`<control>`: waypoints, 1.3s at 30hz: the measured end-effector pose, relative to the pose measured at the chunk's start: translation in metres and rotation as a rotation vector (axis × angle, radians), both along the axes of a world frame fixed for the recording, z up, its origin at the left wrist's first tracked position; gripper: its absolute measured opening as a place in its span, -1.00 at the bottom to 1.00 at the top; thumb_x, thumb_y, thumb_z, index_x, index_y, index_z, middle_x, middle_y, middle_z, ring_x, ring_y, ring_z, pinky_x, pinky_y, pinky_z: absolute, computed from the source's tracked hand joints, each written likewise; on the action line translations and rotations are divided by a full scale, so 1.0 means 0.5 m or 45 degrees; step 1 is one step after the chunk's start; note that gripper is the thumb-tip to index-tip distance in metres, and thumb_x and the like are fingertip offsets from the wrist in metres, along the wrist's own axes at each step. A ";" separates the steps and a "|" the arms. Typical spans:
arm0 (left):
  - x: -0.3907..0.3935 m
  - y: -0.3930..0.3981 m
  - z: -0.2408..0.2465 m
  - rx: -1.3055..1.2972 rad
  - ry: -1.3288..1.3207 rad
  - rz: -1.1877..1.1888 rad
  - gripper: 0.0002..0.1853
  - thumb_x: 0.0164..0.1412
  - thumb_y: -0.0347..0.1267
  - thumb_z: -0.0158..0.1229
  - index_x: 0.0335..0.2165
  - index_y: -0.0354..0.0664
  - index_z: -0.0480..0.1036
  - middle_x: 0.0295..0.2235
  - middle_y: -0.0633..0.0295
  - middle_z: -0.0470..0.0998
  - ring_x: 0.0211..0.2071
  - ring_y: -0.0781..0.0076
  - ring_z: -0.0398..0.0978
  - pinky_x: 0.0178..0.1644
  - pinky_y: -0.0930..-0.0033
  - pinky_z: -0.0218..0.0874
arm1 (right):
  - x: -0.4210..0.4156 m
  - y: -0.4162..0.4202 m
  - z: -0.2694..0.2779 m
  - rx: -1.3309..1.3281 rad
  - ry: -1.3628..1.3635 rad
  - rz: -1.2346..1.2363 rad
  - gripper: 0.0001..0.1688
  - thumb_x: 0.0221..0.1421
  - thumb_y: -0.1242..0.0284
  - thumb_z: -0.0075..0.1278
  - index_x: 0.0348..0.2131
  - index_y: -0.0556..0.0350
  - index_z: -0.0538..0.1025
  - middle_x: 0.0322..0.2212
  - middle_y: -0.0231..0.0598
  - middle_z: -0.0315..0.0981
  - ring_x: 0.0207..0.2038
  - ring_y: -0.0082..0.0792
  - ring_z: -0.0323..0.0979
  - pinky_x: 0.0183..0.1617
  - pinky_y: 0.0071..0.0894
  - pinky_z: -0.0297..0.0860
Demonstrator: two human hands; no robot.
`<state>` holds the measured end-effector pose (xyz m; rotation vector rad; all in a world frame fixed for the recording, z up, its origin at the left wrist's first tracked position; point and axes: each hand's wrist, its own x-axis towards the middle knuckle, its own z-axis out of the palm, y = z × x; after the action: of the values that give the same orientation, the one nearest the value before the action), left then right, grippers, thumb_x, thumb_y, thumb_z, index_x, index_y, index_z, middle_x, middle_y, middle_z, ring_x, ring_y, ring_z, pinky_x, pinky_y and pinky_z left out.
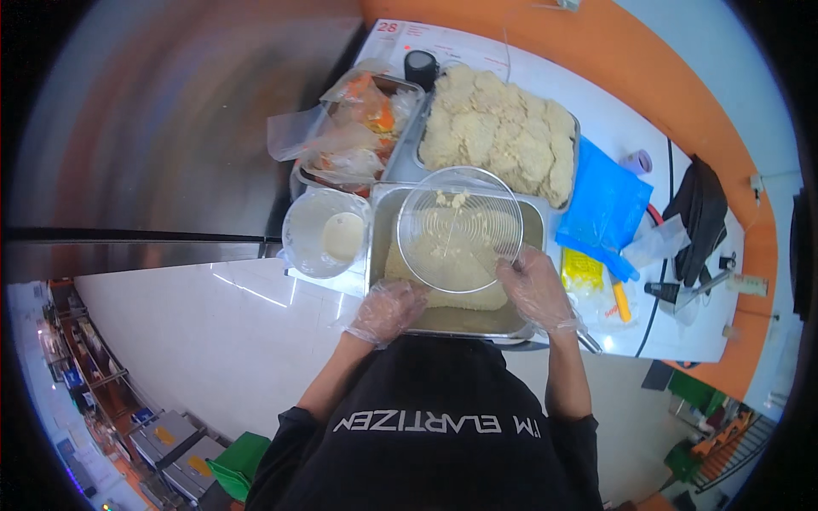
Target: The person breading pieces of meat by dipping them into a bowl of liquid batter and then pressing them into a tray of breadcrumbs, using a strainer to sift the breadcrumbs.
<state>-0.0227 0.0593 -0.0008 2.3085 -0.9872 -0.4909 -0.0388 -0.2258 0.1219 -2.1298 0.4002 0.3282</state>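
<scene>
My right hand, in a clear plastic glove, grips the handle of a round wire strainer. The strainer is over a rectangular metal pan, with a few pale crumb clumps on its mesh. Beneath it, pale breadcrumb-like coating lies in the pan. My left hand, gloved too, is at the strainer's lower left edge, over the pan's near left part; its fingertips are partly hidden, and whether it grips anything is unclear. Behind the pan stands a metal tray heaped with crumb-coated pieces.
A clear tub with pale batter stands left of the pan. Behind it, a metal container holds plastic bags. To the right lie a blue bag, a yellow packet, a yellow-handled tool and a black bag. A metal refrigerator-like surface borders the left.
</scene>
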 end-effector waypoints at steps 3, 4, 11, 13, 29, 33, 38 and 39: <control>-0.008 0.002 -0.006 -0.021 -0.024 0.072 -0.62 0.33 -0.24 0.18 0.06 -0.11 0.54 -0.19 0.02 0.62 -0.12 -0.02 0.58 0.02 -0.02 0.41 | 0.091 0.028 0.025 -0.033 -0.108 0.035 -0.50 0.19 0.36 -0.02 0.00 0.39 0.53 -0.48 0.38 0.50 -0.32 0.24 0.59 -0.16 0.11 0.41; -0.007 -0.003 -0.004 -0.022 0.006 0.084 -0.63 0.34 -0.25 0.19 0.06 -0.11 0.54 -0.18 -0.01 0.63 -0.12 -0.07 0.59 0.02 -0.05 0.41 | 0.127 0.032 0.018 -0.079 -0.213 0.051 -0.49 0.19 0.36 -0.02 0.02 0.40 0.52 -0.47 0.37 0.51 -0.32 0.23 0.59 -0.16 0.11 0.41; -0.012 0.001 -0.017 -0.076 -0.160 0.072 -0.65 0.32 -0.28 0.19 0.04 -0.09 0.55 -0.19 0.09 0.62 -0.14 0.07 0.60 -0.04 0.03 0.45 | 0.451 0.103 -0.069 -0.356 -0.729 0.115 -0.51 0.25 0.37 -0.02 0.06 0.35 0.41 -0.49 0.28 0.55 -0.36 0.26 0.57 -0.24 0.13 0.44; -0.012 -0.001 -0.015 -0.044 -0.200 0.048 -0.64 0.31 -0.28 0.16 0.05 -0.09 0.54 -0.16 0.13 0.59 -0.11 0.17 0.58 -0.01 0.08 0.44 | 0.509 0.128 -0.122 -0.495 -0.726 0.173 -0.44 0.26 0.36 0.01 0.15 0.29 0.33 -0.51 0.25 0.55 -0.39 0.23 0.58 -0.29 0.15 0.45; -0.001 -0.006 -0.008 -0.090 -0.035 0.079 -0.61 0.29 -0.26 0.24 0.06 -0.08 0.54 -0.14 0.00 0.61 -0.13 -0.05 0.60 0.02 -0.06 0.42 | 0.518 0.124 -0.262 -0.815 -0.767 0.596 -0.28 0.21 0.35 0.13 0.22 0.21 0.20 -0.40 0.22 0.58 -0.40 0.25 0.59 -0.33 0.19 0.49; 0.004 -0.023 -0.012 -0.193 -0.171 0.244 -0.42 0.34 -0.30 0.13 0.24 -0.32 0.31 -0.02 -0.20 0.50 0.05 -0.11 0.48 0.18 0.00 0.33 | 0.482 0.130 -0.176 -0.657 -0.591 0.402 -0.33 0.26 0.37 0.09 0.22 0.22 0.20 -0.41 0.24 0.56 -0.38 0.26 0.58 -0.30 0.21 0.47; 0.017 -0.044 -0.091 0.391 -0.236 0.277 -0.27 0.41 -0.28 -0.03 0.34 -0.61 0.04 0.24 -0.46 0.27 0.20 -0.25 0.37 0.28 -0.01 0.25 | 0.334 0.109 0.026 -0.305 -0.567 0.113 -0.34 0.32 0.42 -0.02 0.29 0.21 0.14 -0.46 0.21 0.53 -0.36 0.27 0.55 -0.20 0.17 0.43; 0.035 -0.061 -0.075 0.455 -0.090 0.270 -0.25 0.42 -0.26 -0.05 0.35 -0.61 0.02 0.27 -0.46 0.24 0.23 -0.24 0.34 0.30 0.01 0.23 | 0.274 0.096 0.054 -0.261 -0.534 0.103 -0.32 0.33 0.43 -0.04 0.31 0.21 0.11 -0.46 0.20 0.53 -0.36 0.27 0.54 -0.18 0.16 0.42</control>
<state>-0.0055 0.0285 -0.0383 2.7287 -0.7182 -0.5356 0.0982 -0.1779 0.1487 -2.3449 0.1058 -0.1230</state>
